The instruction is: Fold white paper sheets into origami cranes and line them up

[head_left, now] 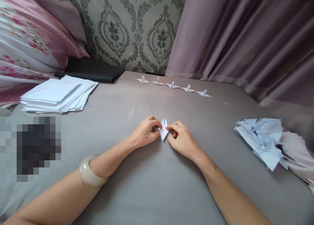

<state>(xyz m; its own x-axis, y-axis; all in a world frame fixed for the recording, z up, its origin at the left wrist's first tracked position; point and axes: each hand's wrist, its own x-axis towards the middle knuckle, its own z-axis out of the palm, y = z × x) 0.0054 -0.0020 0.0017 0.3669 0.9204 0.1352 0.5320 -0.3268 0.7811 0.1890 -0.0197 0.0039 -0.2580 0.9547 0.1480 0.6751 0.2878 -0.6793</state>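
Observation:
A small white folded paper (pixel 163 130), diamond-shaped with two narrow points at its far end, is held just above or on the grey sheet in front of me. My left hand (pixel 147 131) pinches its left edge between thumb and fingers. On the opposite edge my right hand (pixel 183 138) is closed in a similar pinch. The fingertips of both hands partly cover the paper's sides. A pale bangle (pixel 89 174) circles my left forearm.
Several folded paper cranes (pixel 172 85) stand in a row towards the back. A stack of white paper sheets (pixel 56 94) lies at left beside a black flat item (pixel 93 69). At right is a pile of folded papers (pixel 262 136). Purple curtains (pixel 220 32) hang behind.

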